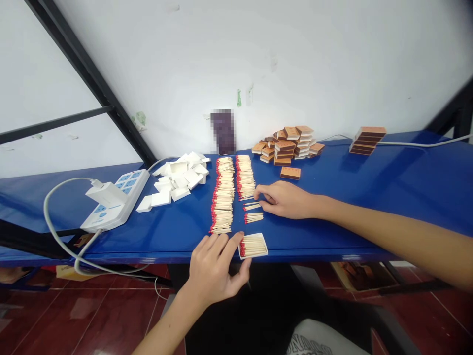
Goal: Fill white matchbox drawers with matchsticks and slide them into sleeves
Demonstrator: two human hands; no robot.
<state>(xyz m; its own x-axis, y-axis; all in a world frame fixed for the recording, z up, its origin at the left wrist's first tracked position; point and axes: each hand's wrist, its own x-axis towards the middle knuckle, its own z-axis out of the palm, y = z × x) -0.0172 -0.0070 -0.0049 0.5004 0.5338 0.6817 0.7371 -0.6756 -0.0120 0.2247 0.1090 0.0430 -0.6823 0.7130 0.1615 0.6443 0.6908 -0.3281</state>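
While loose matches [253, 217] are lying crosswise, heads leftward, just left of the nearer right hand [284, 199], its grip is not showing clearly as parted or pinching. The left hand [214, 268] is clamping one match-filled tray [253, 245] at the front of the table [369, 182]; two match rows [222, 195], too dense for counting, are lying behind.

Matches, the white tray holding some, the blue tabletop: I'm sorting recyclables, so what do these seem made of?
Matches: probably matte wood, being pale, straight sticks with red heads. White tray: likely matte cardboard, judging by its thin, flat walls. Blue tabletop: smooth and glossy, with reflections; perhaps painted metal, though laminate is possible.
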